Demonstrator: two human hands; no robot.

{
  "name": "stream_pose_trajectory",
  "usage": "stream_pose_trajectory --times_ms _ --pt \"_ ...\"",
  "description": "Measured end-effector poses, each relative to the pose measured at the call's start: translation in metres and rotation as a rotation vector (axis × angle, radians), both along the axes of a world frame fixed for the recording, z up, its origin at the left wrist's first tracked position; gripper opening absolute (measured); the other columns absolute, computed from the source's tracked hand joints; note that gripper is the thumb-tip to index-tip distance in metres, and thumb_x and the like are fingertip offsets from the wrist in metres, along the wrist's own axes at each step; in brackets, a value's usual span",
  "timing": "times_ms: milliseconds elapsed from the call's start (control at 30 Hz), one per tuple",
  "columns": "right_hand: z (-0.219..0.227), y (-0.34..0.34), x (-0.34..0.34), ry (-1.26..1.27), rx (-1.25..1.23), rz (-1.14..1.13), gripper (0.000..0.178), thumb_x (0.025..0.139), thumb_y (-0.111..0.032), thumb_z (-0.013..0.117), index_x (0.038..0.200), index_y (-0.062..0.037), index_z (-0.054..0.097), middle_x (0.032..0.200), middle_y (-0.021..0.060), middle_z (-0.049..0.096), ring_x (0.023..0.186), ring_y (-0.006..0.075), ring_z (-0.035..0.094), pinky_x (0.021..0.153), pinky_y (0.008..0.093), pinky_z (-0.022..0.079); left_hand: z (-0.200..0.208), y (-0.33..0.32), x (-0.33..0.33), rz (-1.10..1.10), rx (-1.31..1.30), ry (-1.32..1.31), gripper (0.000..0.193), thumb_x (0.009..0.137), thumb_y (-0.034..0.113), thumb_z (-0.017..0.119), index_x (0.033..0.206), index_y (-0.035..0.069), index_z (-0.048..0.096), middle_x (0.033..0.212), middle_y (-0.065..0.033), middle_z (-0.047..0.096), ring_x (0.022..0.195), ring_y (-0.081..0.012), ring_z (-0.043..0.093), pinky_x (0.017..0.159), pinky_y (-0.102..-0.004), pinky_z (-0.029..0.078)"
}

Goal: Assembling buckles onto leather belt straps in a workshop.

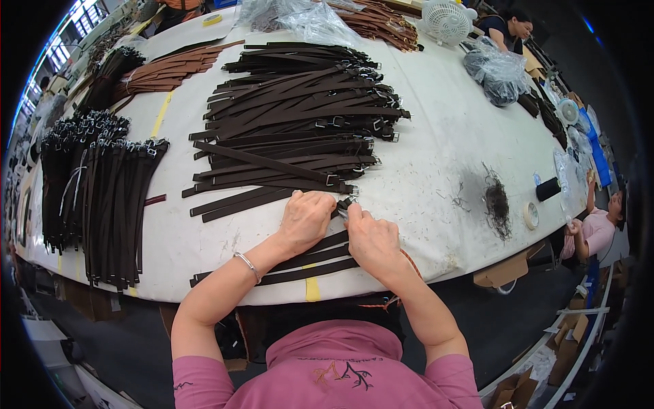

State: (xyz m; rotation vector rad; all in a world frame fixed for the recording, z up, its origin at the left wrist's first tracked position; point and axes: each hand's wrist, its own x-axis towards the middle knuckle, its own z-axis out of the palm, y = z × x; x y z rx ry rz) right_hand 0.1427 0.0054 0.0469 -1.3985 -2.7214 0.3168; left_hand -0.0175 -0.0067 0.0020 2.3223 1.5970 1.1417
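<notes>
Both my hands meet over the near part of the table, at the buckle end of a dark brown belt. My left hand is closed with its fingertips pinching that end. Close beside it, my right hand is also closed; grey metal shows at its fingertips, but I cannot tell if it is a buckle or a small tool. Several dark belts lie under my wrists. Just beyond my hands spreads a large pile of dark brown belts, buckles to the right. An orange cord runs beside my right wrist.
Bundled buckled belts lie at left, lighter brown straps behind them. At right are a heap of dark thread scraps, a tape roll and a black spool. A white fan stands far back. Two people work at right.
</notes>
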Motion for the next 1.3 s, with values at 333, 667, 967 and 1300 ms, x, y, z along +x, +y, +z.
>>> stream_pose_trajectory --times_ms 333,667,967,1300 --pt "0.000 0.002 -0.002 0.001 -0.013 0.004 0.016 0.076 -0.002 0.051 0.090 -0.0007 0.043 0.077 0.0187 0.061 0.065 0.0344 0.064 0.058 0.0436 0.050 0.001 0.001 -0.001 0.004 -0.046 -0.021 0.004 0.079 0.003 0.057 0.078 0.006 0.053 0.072 -0.0067 0.059 0.065 -0.0243 0.055 0.059 -0.0346 0.033" --pt "0.002 0.006 -0.003 -0.008 -0.012 0.018 0.016 0.077 -0.004 0.050 0.092 -0.0023 0.044 0.074 0.0183 0.062 0.067 0.0340 0.064 0.060 0.0439 0.049 0.003 0.001 -0.001 -0.025 -0.057 -0.016 0.004 0.080 0.002 0.055 0.078 0.006 0.052 0.072 -0.0057 0.058 0.067 -0.0237 0.055 0.060 -0.0343 0.033" --pt "0.008 0.018 0.010 0.056 -0.163 0.056 0.018 0.088 -0.020 0.050 0.090 -0.0029 0.045 0.077 0.0185 0.063 0.070 0.0395 0.060 0.063 0.0485 0.043 -0.002 0.003 -0.003 0.008 -0.111 -0.031 0.004 0.082 0.004 0.053 0.079 0.007 0.053 0.068 -0.0057 0.055 0.066 -0.0238 0.053 0.063 -0.0343 0.034" --pt "0.005 0.023 0.011 0.028 -0.125 0.132 0.020 0.087 -0.020 0.052 0.088 -0.0019 0.043 0.071 0.0177 0.063 0.066 0.0375 0.061 0.059 0.0469 0.045 0.001 0.003 0.000 0.016 -0.093 -0.022 0.005 0.082 0.003 0.052 0.082 0.008 0.052 0.067 -0.0041 0.055 0.065 -0.0216 0.054 0.064 -0.0337 0.033"
